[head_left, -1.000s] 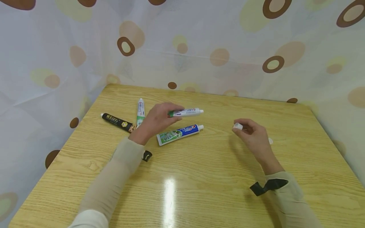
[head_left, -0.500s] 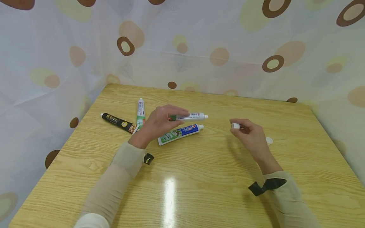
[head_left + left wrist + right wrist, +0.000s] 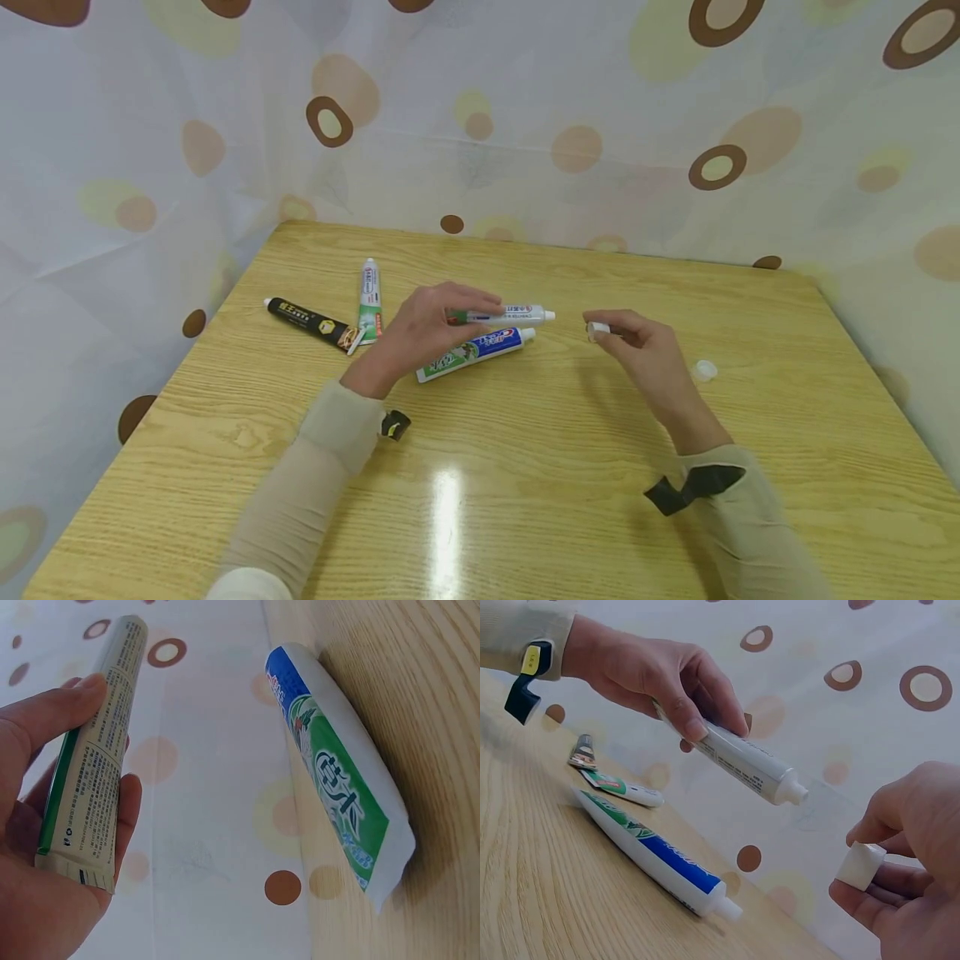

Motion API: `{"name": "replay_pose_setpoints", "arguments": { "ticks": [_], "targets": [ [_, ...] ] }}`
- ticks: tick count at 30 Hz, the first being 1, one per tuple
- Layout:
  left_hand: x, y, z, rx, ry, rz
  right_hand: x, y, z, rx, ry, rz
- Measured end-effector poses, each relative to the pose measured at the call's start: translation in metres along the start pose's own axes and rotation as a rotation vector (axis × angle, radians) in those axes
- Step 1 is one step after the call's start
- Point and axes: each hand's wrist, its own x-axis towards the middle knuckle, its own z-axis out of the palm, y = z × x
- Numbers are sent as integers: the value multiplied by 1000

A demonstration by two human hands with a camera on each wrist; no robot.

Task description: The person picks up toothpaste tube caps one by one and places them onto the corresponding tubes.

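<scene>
We are viewing a white-and-green tube (image 3: 531, 315) above the table (image 3: 540, 500); in the head view, the left hand (image 3: 435, 329) is covering its tail end. Fine print on the back is showing in the left wrist view, too small for us to read. That view is also revealing the crimped tail beside the palm, while the right wrist view is presenting the narrow nozzle clearly, pointing toward the right hand (image 3: 647, 346). The tube is lying between the left thumb and curled fingers, parted only by its width, with the nozzle end projecting beyond the fingertips. The right thumb and fingertips are pinching a white cap (image 3: 597, 331), apart from the nozzle.

Just beside the held tube in the head view, a blue-and-green tube (image 3: 491, 346) is resting on the table, partly covered by the left hand. Toward the left edge, a black tube (image 3: 311, 323) is lying with its tail at that of a second white-and-green tube (image 3: 370, 296); we cannot tell whether they are touching. Toward the right edge, a round white piece (image 3: 705, 370) is lying, appearing in the head view only. Beyond the far edge, a spotted cloth (image 3: 525, 92) is hanging.
</scene>
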Motion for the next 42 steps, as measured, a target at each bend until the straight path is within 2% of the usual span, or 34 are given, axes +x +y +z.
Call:
{"name": "replay_pose_setpoints", "arguments": {
  "ticks": [6,11,16,24,31,37,42],
  "targets": [
    [-2,1,4,-71,12,6,3,-5,5,9,-27,-5],
    [-4,1,6,-95,13,5,4,-8,10,42,-33,-37],
    [-5,0,7,-107,9,26,5,-9,16,75,-26,-65],
    [-6,-3,10,-130,34,90,7,-12,22,103,-28,-44],
    [-7,-2,13,-130,40,97,6,-15,29,142,-27,-47],
    [-7,-1,14,-164,13,82,5,-13,32,155,-29,-53],
    [-7,-2,15,-128,7,93,6,-8,32,145,-15,-70]
  ]
}}
